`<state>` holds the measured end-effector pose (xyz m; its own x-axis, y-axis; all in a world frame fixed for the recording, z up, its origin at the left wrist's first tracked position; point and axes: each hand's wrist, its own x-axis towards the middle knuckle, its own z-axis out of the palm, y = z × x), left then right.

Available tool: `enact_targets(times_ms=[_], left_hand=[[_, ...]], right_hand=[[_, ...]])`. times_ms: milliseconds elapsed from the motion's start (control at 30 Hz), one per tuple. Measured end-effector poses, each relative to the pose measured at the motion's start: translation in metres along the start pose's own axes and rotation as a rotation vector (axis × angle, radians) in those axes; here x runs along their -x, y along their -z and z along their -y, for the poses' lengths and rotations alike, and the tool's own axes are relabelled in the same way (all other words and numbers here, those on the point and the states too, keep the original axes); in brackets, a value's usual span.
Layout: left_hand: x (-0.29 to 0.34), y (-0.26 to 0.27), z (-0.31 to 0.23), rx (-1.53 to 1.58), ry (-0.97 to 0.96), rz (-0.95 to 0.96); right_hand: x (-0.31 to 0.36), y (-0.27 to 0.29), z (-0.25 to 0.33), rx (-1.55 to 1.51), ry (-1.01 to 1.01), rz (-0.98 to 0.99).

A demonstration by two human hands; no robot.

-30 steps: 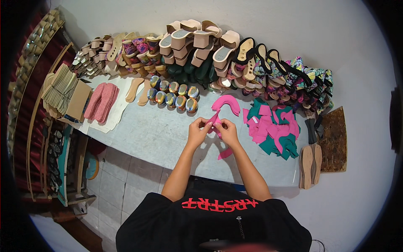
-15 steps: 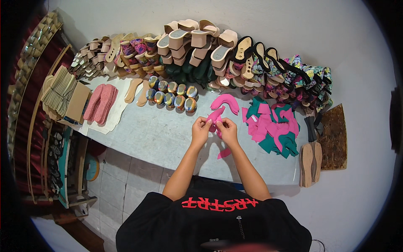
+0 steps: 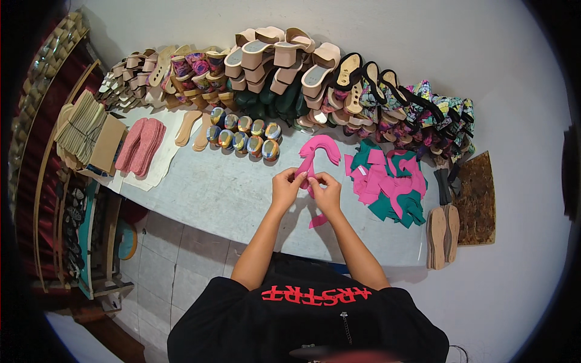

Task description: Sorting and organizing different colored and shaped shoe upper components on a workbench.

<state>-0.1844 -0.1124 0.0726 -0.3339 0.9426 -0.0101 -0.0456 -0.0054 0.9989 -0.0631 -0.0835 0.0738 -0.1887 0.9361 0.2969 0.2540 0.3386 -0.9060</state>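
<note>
Cardboard box [image 3: 113, 144] beside tied beige bundle [image 3: 80, 130]; fingers [image 3: 327, 178] pinch pink piece [image 3: 306, 164].

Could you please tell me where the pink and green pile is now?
In the head view, the pink and green pile lies on the table, right of the right hand.

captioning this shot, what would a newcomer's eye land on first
Probably the long heap of shoes along the far side of the table. Next, likely the bright pink and green scraps on the table's right part, and the pink piece pinched by the left hand and right hand near the picture's middle.
</note>
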Motion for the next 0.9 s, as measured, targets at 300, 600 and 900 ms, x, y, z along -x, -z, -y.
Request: enact_targets(times_ms=[300,600,900], left_hand=[[0.018,-0.012,-0.015,-0.301,-0.31,-0.116],[0.015,-0.02,0.005,0.127,-0.015,-0.096],[0.019,-0.024,0.003,0.142,-0.006,-0.072]], right_hand=[[0.0,0.0,-0.005,-0.154,-0.198,0.002],[0.003,-0.005,-0.013,-0.408,-0.311,-0.154],[0.007,0.005,0.0,0.152,-0.172,-0.092]])
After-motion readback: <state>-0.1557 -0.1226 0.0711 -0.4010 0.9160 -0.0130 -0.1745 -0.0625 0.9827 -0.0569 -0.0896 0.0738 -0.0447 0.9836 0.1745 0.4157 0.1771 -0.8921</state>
